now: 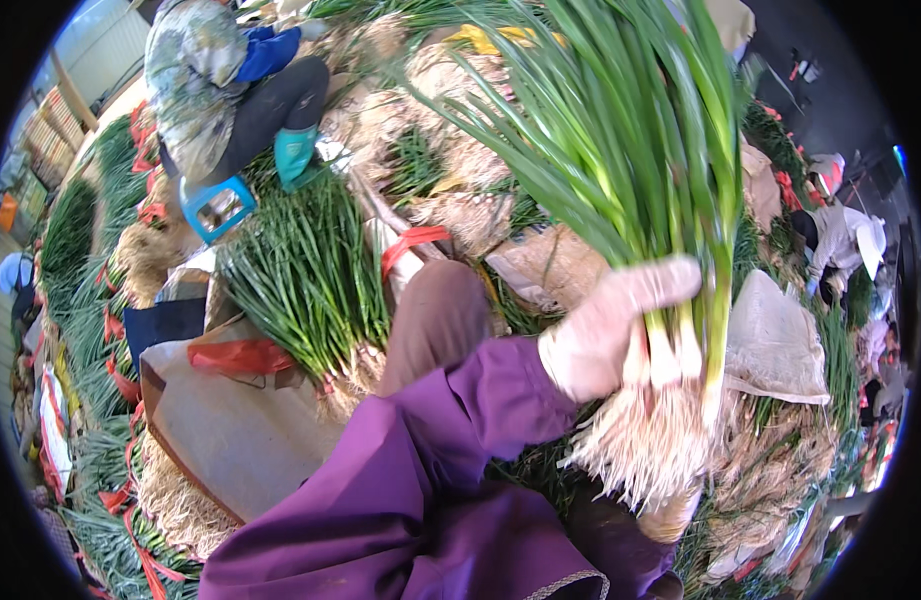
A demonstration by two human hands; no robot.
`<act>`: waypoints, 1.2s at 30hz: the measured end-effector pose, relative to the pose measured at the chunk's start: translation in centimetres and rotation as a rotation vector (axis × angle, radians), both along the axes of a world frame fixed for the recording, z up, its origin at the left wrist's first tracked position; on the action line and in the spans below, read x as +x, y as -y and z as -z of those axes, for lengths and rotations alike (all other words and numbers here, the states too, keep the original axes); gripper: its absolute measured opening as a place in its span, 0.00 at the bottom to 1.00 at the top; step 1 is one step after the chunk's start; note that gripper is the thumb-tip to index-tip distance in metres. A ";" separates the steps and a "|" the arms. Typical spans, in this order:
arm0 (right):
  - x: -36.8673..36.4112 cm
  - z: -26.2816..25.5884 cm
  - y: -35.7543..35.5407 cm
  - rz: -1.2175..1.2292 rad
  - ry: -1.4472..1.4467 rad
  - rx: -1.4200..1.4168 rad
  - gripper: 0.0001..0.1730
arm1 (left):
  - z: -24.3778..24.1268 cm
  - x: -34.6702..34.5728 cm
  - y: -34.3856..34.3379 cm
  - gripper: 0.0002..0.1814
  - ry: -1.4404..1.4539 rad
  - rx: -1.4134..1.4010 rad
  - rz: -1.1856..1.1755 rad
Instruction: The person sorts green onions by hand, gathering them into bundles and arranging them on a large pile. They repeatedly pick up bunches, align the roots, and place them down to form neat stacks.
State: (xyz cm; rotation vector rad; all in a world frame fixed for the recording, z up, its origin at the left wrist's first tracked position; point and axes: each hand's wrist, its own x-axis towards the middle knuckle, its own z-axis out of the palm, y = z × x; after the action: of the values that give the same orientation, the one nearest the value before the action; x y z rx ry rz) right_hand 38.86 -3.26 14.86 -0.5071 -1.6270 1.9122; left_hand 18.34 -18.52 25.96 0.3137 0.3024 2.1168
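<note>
My left hand (606, 326), in a pale glove, holds a bunch of allium stalks (663, 195), spring onion or green garlic. Its thumb lies across the stalks just above their white bases. Long green leaves fan upward from the grip, and pale stringy roots (648, 442) hang below. Under those roots is part of my right hand (672, 516), gloved too; its fingers are mostly hidden. A second cluster of green stalks (303, 277) lies left of my knee (445, 315), roots toward me. Beside it, a red strip (239, 356) rests on a beige sheet (235, 420).
A person (205, 97) in teal boots sits at upper left, near a blue plastic stool (218, 208). Rooted bunches (460, 112) are heaped ahead. Red-tied bunches (107, 322) line the left. A pale sack (775, 341) lies at right; another person (843, 240) bends beyond it.
</note>
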 end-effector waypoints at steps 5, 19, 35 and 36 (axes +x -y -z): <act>-3.9 1.2 -6.4 -0.115 0.270 0.152 0.11 | 0.0 -8.7 11.6 0.17 -0.370 -0.071 -0.564; -10.7 10.0 -4.3 -0.410 0.806 0.093 0.15 | 38.4 -4.2 29.2 0.12 0.674 -0.671 -0.854; -4.9 -9.5 -13.8 0.100 0.542 0.307 0.13 | 43.2 -5.9 45.7 0.21 -0.558 -1.808 0.285; -4.7 -9.8 -14.9 -0.023 0.567 0.264 0.16 | 42.5 -7.3 46.5 0.20 -0.891 -1.908 0.622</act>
State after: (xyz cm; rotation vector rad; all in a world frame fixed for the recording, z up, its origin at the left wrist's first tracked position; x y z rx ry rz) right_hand 34.12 11.61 24.62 -0.9820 -2.2042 1.6132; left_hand 11.01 -65.06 -16.56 0.0912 2.0975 0.3241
